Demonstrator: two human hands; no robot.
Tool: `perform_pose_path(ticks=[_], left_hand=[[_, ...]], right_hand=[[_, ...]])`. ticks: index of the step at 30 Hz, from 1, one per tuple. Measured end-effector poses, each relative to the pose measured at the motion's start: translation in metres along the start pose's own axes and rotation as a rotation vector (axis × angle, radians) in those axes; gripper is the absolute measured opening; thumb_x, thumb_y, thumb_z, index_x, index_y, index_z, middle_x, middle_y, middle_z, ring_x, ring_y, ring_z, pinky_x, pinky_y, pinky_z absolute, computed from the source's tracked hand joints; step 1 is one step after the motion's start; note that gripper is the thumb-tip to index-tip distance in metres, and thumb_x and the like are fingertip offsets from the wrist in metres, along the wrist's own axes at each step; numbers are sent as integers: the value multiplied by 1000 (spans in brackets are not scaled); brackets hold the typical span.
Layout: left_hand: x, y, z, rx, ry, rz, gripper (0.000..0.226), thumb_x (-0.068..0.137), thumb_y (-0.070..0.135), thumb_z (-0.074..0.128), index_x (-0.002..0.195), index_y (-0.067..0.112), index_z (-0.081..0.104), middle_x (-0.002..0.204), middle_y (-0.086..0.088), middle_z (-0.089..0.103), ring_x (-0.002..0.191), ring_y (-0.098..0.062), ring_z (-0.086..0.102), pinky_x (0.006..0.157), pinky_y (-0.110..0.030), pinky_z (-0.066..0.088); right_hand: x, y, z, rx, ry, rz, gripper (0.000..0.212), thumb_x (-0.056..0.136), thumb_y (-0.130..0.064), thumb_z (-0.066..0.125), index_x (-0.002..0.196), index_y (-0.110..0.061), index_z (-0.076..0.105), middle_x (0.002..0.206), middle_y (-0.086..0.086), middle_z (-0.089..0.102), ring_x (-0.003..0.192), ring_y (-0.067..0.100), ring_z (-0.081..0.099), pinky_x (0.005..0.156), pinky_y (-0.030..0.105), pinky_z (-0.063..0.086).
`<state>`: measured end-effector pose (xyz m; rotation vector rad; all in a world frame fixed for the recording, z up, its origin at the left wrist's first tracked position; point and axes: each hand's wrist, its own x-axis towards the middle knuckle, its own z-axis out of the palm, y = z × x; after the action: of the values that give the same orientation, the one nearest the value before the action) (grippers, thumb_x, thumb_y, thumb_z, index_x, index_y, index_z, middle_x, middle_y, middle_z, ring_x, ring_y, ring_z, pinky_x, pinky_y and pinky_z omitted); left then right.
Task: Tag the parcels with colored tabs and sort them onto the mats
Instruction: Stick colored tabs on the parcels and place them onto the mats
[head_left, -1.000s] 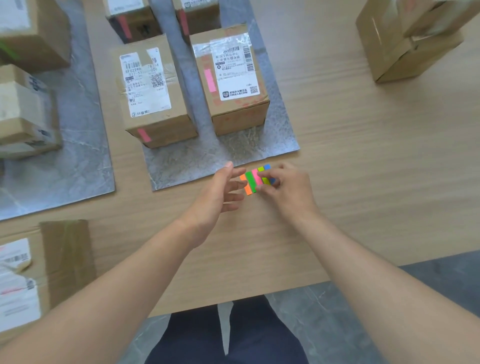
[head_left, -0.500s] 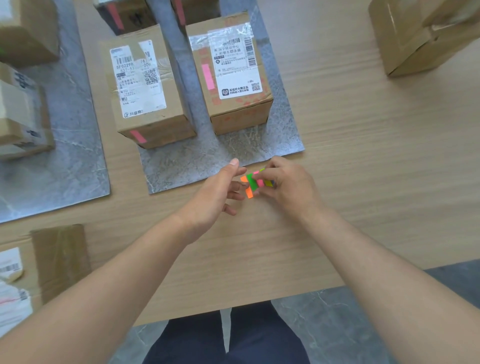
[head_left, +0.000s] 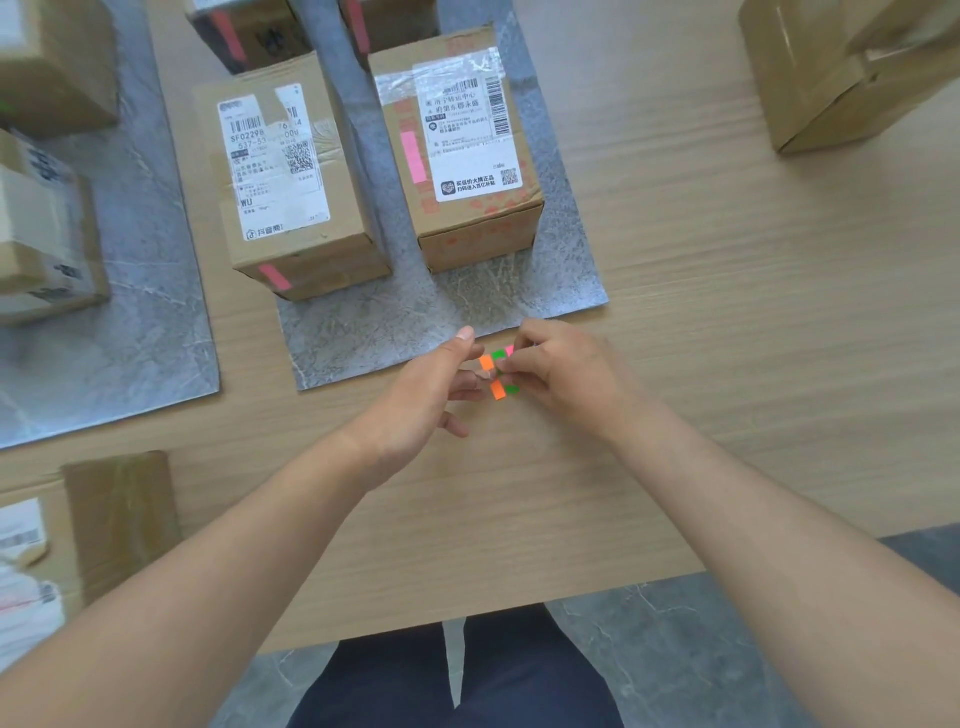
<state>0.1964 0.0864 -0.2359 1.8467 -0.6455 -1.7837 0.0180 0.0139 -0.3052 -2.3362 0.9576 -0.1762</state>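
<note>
Right hand has a pinching grip on the coloured tabs over the tabletop, left hand in a loose grip, fingers touching them, two pink-tagged boxes on the mat just beyond.

Layout, roughly: two mats on the table, side by side with a strip of table between them. The left mat has one parcel at the far end and another nearer. The middle mat has two parcels in its near row, the left one hanging over the mat's left edge and the right one fully on it. Two more, and, sit behind those. Far right, off the mats, there's a stack of parcels on the table. Near left, another parcel lies by the table's near edge. The hands meet just in front of the middle mat's near edge, the left hand and the right hand, with the sticky tabs between them.
</note>
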Motion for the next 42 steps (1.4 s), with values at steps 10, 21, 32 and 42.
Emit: perform_pose_path(ticks=[10,21,32,42], left_hand=[[6,-6,-7,-92,1,-12,52,106,51,29,135,16,55,111,0,77,116,-17,66,72,-33,52],[9,-12,-11,-110,-28,1,52,106,52,30,134,16,55,113,-1,77,116,-16,66,71,-35,54],[17,-14,-22,-100,-96,23,56,106,54,27,137,14,51,114,-4,76,117,-22,66,71,-35,53],[23,-42,-37,711,105,798,37,99,21,43,119,13,72,120,0,68,109,-18,62,89,-37,50]], right_hand=[[-2,-12,-1,-162,92,-106,37,89,-33,48,65,-11,65,62,3,56,47,30,55,44,23,26],[7,12,-2,-43,-109,-78,8,98,-15,66,91,-12,69,89,7,59,81,33,64,63,49,53],[0,4,-7,93,62,-42,20,85,-8,80,102,-13,71,85,-4,78,66,19,72,60,40,59],[0,5,-4,479,-3,299,25,72,-4,92,85,-18,75,82,-5,77,74,5,71,69,14,48]])
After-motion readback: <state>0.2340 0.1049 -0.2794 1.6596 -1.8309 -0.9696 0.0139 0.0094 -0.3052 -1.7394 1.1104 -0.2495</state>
